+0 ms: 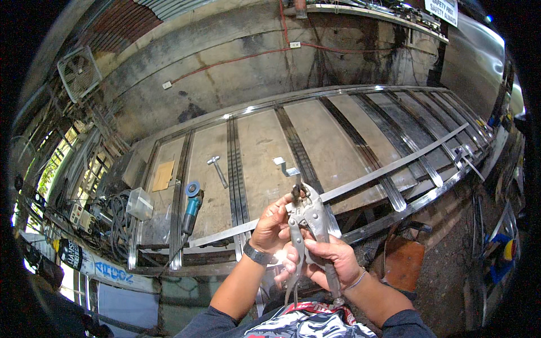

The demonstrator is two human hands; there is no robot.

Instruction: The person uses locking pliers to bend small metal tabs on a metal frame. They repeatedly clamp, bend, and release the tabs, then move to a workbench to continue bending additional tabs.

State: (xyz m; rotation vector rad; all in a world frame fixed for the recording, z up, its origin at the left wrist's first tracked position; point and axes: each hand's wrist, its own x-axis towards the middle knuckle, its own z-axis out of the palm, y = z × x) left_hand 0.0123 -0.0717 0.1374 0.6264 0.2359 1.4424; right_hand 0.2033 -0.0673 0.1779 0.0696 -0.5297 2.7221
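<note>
In front of my body I hold a pair of grey locking pliers (313, 216), jaws pointing away from me. My right hand (333, 258) is closed around the handles from the right. My left hand (273, 231), with a dark watch on its wrist, is closed against the pliers' left side, its fingertips close to the jaws. Something small and dark shows at the jaws, too hidden to name. Just beyond them, a bent metal bracket (288, 169) lies on the worktop of a long steel frame (234, 169). A long flat metal bar (372, 176) lies slantwise over the frame, passing behind my hands.
Left on the frame are a hammer (218, 171), a teal angle grinder (193, 209), brown cardboard (163, 176) and a clear plastic container (140, 204). A gas cylinder (107, 268) lies at lower left near coiled cables (117, 219). An orange-brown seat (403, 262) stands right.
</note>
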